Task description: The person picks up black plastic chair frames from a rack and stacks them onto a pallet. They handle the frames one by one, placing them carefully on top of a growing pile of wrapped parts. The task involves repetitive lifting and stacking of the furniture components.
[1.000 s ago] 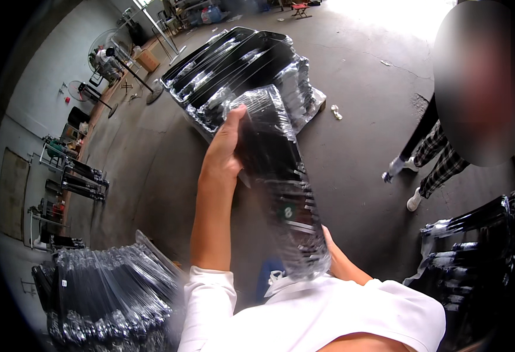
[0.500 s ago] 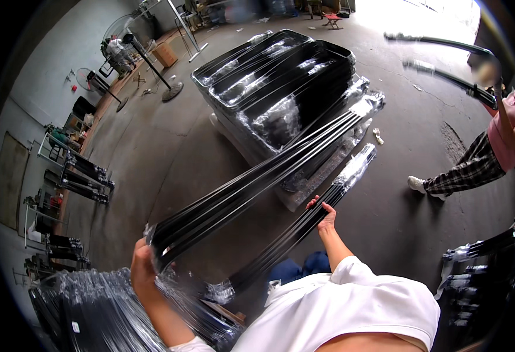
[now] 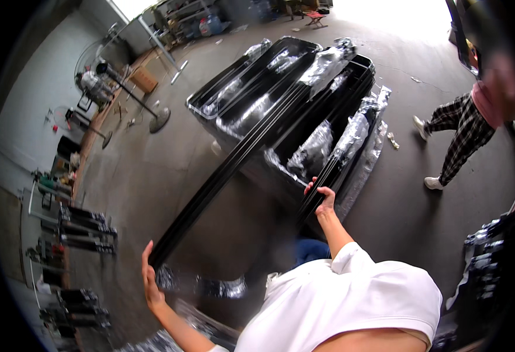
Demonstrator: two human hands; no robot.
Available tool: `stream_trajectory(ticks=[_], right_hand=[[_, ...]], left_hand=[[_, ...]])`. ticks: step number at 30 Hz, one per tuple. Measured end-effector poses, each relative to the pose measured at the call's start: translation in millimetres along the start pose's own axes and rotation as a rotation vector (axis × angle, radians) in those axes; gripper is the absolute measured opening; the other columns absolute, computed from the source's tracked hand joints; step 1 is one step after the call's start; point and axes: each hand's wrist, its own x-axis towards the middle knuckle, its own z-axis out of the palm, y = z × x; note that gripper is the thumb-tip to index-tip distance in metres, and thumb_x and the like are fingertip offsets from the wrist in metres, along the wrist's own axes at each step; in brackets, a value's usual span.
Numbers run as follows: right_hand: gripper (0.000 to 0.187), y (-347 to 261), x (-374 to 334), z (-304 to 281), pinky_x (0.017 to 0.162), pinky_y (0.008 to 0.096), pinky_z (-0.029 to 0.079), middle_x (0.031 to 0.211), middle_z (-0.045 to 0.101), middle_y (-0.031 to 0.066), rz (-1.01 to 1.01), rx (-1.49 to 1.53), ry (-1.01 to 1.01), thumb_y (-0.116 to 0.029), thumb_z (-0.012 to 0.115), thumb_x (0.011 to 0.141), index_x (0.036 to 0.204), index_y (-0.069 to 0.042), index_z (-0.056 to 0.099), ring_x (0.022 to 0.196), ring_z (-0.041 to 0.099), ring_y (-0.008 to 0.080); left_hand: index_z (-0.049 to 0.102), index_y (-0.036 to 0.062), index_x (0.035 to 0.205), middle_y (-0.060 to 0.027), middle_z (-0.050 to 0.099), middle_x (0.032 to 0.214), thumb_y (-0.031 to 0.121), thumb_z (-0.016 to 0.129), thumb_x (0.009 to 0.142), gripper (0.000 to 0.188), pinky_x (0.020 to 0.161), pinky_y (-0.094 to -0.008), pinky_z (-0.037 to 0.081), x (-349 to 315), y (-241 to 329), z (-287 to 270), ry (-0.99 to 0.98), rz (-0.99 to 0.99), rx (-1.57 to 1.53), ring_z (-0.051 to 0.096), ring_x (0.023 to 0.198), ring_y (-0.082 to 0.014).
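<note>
Between my hands is a bundle of black rectangular frames (image 3: 225, 170), its end pieces wrapped in clear plastic film. My left hand (image 3: 151, 281) holds its left corner, with fingers laid straight along the outside. Around the near rails of the bundle my right hand (image 3: 323, 198) is closed, thumb on the side toward me. The far end of the bundle reaches over a stack of black, film-wrapped frames (image 3: 248, 111) on the floor. Whether the bundle touches the stack, I cannot tell.
At the right walks a person in checked trousers (image 3: 465, 129). Standing fans (image 3: 159, 120) and a cardboard box (image 3: 144, 79) line the left side. More black frames hang on racks at left (image 3: 87, 229) and lie stacked at right (image 3: 492, 246). Film-wrapped pieces (image 3: 204, 328) lie below my left arm.
The bundle has moved forward over the stack, its far end swinging up and left. My left hand's fingers have straightened along the corner. The other person's raised black pieces have left view.
</note>
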Motion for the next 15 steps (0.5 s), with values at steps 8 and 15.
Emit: stream_trajectory(ticks=[8, 15], right_hand=[[0.043, 89, 173, 54, 0.074, 0.0366, 0.046, 0.078, 0.054, 0.0144, 0.054, 0.064, 0.046, 0.001, 0.048, 0.052, 0.095, 0.002, 0.049, 0.072, 0.053, 0.0256], [0.042, 168, 297, 106, 0.07, 0.034, 0.046, 0.075, 0.052, 0.0113, 0.071, 0.051, 0.143, 0.002, 0.046, 0.051, 0.093, 0.0, 0.05, 0.07, 0.052, 0.0239]], left_hand=[[0.039, 0.0041, 0.122, -0.0062, 0.042, 0.118, 0.013, 0.049, 0.048, 0.076, 0.085, -0.0223, 0.032, 185, -17, -50, 0.096, 0.016, 0.094, 0.043, 0.1, -0.0129], [0.045, 0.0016, 0.116, -0.0075, 0.048, 0.107, 0.008, 0.045, 0.044, 0.072, 0.078, -0.0201, 0.036, 349, -100, -107, 0.173, -0.044, -0.116, 0.047, 0.085, -0.013]])
